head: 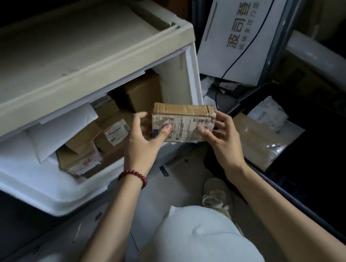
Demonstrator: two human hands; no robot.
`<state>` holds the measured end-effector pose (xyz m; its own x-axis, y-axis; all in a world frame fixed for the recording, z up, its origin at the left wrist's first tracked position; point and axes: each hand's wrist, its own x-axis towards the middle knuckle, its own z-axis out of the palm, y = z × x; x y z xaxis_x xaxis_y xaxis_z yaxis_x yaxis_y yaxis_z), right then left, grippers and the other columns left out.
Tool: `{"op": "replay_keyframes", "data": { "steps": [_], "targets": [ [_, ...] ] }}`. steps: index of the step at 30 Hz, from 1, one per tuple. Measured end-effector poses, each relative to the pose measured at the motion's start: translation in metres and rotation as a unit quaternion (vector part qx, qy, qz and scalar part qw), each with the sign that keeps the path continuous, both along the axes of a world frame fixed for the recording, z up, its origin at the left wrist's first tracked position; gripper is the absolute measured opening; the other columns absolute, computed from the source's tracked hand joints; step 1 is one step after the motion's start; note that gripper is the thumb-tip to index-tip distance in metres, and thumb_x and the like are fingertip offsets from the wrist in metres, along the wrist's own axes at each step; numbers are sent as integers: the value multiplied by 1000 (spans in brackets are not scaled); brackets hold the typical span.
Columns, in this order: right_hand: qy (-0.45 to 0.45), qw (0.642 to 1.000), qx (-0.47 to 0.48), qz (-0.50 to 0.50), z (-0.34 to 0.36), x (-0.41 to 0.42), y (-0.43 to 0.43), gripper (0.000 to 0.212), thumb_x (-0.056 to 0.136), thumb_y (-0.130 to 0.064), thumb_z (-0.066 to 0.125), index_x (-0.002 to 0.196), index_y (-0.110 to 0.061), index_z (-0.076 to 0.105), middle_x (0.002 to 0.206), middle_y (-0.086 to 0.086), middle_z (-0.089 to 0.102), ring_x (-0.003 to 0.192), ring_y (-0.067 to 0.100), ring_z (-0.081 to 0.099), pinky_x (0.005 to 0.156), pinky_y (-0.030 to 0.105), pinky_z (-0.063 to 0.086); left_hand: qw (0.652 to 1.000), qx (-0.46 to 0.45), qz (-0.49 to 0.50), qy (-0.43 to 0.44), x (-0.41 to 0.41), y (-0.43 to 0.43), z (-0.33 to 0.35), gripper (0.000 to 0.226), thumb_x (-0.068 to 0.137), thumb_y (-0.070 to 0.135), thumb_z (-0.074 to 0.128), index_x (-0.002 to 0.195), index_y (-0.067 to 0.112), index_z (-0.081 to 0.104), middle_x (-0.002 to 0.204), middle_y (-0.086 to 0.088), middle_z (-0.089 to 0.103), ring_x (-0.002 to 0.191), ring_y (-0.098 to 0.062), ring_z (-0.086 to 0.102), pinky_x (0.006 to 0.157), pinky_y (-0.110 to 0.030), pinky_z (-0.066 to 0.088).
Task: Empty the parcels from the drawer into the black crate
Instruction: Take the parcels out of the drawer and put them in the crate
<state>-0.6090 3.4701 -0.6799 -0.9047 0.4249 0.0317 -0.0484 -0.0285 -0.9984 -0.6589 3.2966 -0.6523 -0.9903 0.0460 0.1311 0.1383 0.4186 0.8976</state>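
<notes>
— On the grey floor (pixel 173 171) of a dim, crowded storeroom we crouch before a cream plastic cabinet (pixel 72 63), its white drawer (pixel 17 174) pulled open and tilted toward us. What do we hold?

— A flat cardboard parcel (pixel 183 121), taped in brown, just beside the drawer's right end. Our left hand (pixel 141 140) has its grip closed on the left edge, thumb pressed on the label; our right hand (pixel 219 135) closes on the right edge, thumb on the face too.

— Can we read that label?

— Only barcodes and small print, too blurred to make out. More boxes (pixel 111 131) lie jumbled in the drawer with white envelopes (pixel 62 129); one box carries a white label with a red mark.

— And to our right?

— The black crate (pixel 290 198), with a brown parcel (pixel 256 138) and a clear bag in it. Behind leans a white board (pixel 235 31) printed with gold Chinese characters, a black cable crossing it. A red bead bracelet (pixel 132 176) circles our left wrist.
</notes>
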Motion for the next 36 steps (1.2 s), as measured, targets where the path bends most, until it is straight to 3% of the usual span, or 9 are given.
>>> {"op": "replay_keyframes", "data": {
  "steps": [2,6,10,13,16,20,24,30,36],
  "targets": [
    [-5,1000,-12,-14,-2,7,23,50,84,-21,72,127,-16,48,130,2,59,120,18,56,100,37,49,1000,-6,-24,-12,0,24,0,44,78,42,73,112,30,48,110,5,63,98,-16,63,74,-45,58],
    [-16,997,-65,-31,-7,28,73,45,79,-22,75,112,-17,44,126,7,62,114,12,61,86,24,55,996,-17,-89,-20,-3,75,2,41,78,41,73,112,31,52,110,2,64,89,-9,65,56,-35,59],
    [-43,993,-63,-93,-12,53,122,63,65,-40,80,113,-17,47,116,2,68,102,9,67,89,35,57,987,-59,-150,-21,-6,135,0,45,79,43,73,117,28,54,110,0,65,99,-18,64,73,-40,58],
    [-55,986,-58,-145,-15,63,151,73,59,-48,80,116,-17,48,114,-1,68,105,12,66,95,47,52,981,-80,-177,-3,-7,176,-2,50,77,41,75,117,28,49,102,8,62,92,-9,62,79,-22,49],
    [-64,979,-74,-179,-23,67,182,70,62,-45,83,119,-28,47,117,-4,67,106,12,66,92,41,55,967,-99,-236,-3,-15,215,-4,50,79,31,76,118,24,45,98,18,59,89,0,58,75,-8,43],
    [-56,967,-116,-218,-31,72,213,64,75,-29,80,125,-31,41,123,1,63,105,10,66,68,21,57,937,-152,-315,10,-25,262,-7,52,82,28,73,127,21,47,119,1,62,104,-13,60,92,-30,49],
    [-77,956,-112,-259,-46,84,234,61,81,-31,75,130,-35,38,127,2,60,113,16,62,84,35,58,910,-201,-360,46,-23,303,-19,57,81,33,73,131,22,47,123,1,61,103,-13,59,87,-22,44],
    [-147,936,-146,-284,-78,117,252,50,73,-32,82,103,-28,42,115,1,59,99,15,68,73,30,60,857,-241,-454,30,-7,351,-55,66,77,40,76,133,25,44,127,3,56,114,-12,53,88,-18,37],
    [-161,907,-217,-322,-105,125,264,56,84,-26,73,127,-24,38,115,-4,59,104,18,65,79,37,59,817,-315,-480,57,23,384,-88,79,84,35,68,148,19,25,145,-3,37,133,-20,36,109,-31,28]
  ]
}}
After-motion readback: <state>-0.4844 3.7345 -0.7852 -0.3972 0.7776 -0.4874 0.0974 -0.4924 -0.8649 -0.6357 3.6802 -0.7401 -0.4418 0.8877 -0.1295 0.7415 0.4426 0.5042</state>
